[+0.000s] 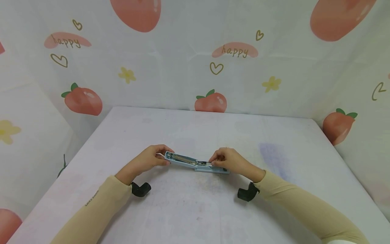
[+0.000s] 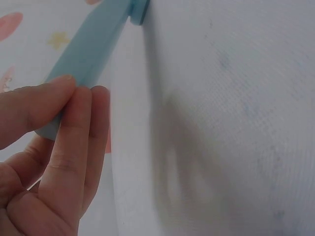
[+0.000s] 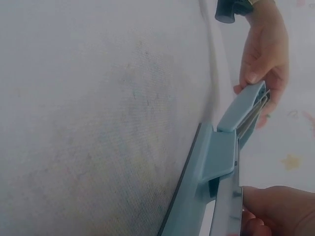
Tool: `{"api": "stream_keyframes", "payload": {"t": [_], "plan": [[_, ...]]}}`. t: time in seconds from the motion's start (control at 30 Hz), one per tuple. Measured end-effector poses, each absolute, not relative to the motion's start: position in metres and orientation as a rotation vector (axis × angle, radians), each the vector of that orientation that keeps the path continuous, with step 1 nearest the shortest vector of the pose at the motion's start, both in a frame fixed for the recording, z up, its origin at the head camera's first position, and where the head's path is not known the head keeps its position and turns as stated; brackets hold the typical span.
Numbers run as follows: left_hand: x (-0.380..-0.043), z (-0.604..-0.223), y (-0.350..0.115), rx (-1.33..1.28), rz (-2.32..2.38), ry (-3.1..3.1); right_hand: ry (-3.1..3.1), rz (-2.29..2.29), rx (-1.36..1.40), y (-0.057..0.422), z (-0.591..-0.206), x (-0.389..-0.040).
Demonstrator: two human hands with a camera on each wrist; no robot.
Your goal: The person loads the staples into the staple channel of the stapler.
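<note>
A printed backdrop (image 1: 170, 61) fills the upper half of the head frame, a white table (image 1: 189, 210) the lower. Near centre, the left hand (image 1: 150, 158) pinches one end of the stapler between thumb and fingers; the right hand (image 1: 228, 160), fingers curled, pinches its metal rail (image 3: 227, 211). The blue stapler (image 1: 195, 164) lies unfolded at frame centre, spanning both hands.

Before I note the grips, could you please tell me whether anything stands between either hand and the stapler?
Nothing visible does: the left hand directly pinches one end of the opened stapler, and the right hand touches its metal rail farther along.
</note>
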State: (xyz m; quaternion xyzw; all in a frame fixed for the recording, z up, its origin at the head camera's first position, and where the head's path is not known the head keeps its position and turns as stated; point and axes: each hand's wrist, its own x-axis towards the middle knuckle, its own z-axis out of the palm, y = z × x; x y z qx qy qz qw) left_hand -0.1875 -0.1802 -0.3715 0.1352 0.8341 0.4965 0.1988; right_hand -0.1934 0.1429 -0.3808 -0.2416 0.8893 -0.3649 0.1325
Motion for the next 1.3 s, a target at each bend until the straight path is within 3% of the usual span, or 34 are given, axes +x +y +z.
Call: {"api": "stream_keyframes", "payload": {"t": [0.97,1.3], "plan": [[-0.186,-0.369,-0.179,0.357,1.381,2.346,2.573,-1.081,-0.724,0.147,-0.382,-0.192],[-0.187,-0.37,-0.179,0.373,1.387,2.337,2.541,-1.283,-0.814,0.165,-0.38,-0.185]]}}
